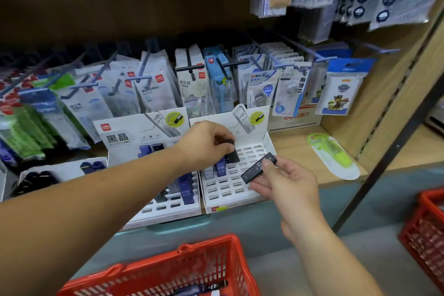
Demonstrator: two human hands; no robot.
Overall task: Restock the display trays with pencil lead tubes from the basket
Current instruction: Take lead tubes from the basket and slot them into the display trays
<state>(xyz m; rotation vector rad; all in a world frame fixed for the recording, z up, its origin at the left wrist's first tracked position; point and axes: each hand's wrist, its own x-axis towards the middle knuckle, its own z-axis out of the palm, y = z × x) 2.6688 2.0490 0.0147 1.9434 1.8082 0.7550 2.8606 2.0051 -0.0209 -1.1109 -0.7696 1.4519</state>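
Note:
Two white slotted display trays stand on the wooden shelf. The right tray (242, 187) has mostly bare slots and two tubes (217, 169) upright near its back left. My left hand (204, 143) reaches over that corner, fingers pinched on a black lead tube (231, 156) that is upright over the slots. Just right of it, above the tray, my right hand (286, 181) holds a second black lead tube (257, 168) flat between thumb and fingers. The left tray (168, 211) holds several blue and dark tubes. A red basket (168, 274) with a few tubes sits below, at the bottom edge.
Packets of stationery hang on pegs behind the trays (153, 89). A green correction-tape packet (334, 154) lies on the shelf to the right. A third tray with dark tubes (38, 179) sits at the left. A second red basket (425, 230) stands at the right edge.

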